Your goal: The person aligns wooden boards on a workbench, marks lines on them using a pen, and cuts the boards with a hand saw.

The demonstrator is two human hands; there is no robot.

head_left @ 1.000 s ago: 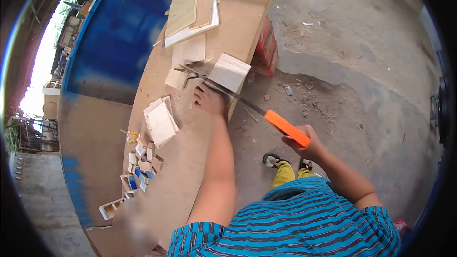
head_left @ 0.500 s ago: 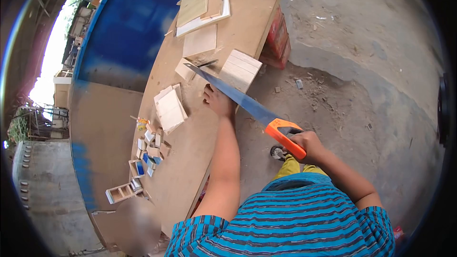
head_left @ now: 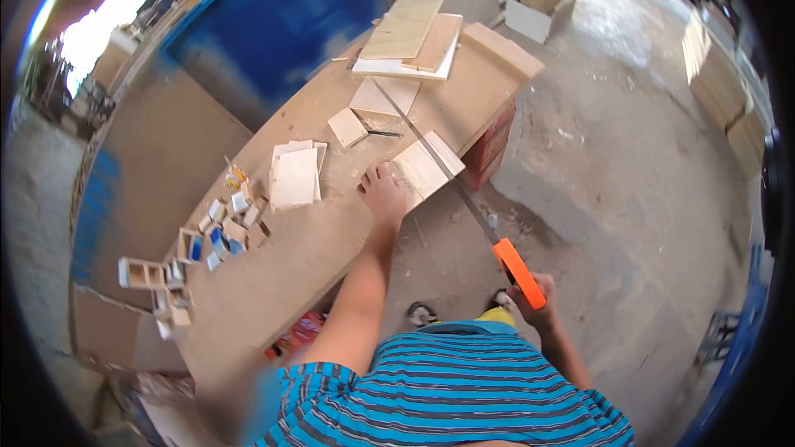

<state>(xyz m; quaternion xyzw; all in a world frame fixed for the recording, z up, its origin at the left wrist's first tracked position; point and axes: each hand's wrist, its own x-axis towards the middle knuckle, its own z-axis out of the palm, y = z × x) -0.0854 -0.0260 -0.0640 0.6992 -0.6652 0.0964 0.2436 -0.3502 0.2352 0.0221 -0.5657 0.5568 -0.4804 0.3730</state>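
Note:
My right hand (head_left: 534,298) is closed around the orange handle of a hand saw (head_left: 520,269). Its long thin blade runs up and left, passing over the right part of a pale wooden board (head_left: 432,161); whether the teeth touch the wood I cannot tell. The board lies near the table's edge and carries lines across its face. On its left end rests my left hand (head_left: 384,192), fingers spread and pointing down at the surface. Just beyond lie a small wooden block (head_left: 348,127) and a dark, thin tool (head_left: 384,133).
The worktable (head_left: 306,240) holds stacked thin panels (head_left: 296,175), larger boards (head_left: 406,33) at the far end and several small wood offcuts (head_left: 234,228) at left. A red crate (head_left: 490,147) stands under the table. A blurred shape (head_left: 236,401) is at bottom left.
The saw has swung from left of the board to across it, and its blade has turned edge-up. My left hand stays by the board's left end. The head view has shifted.

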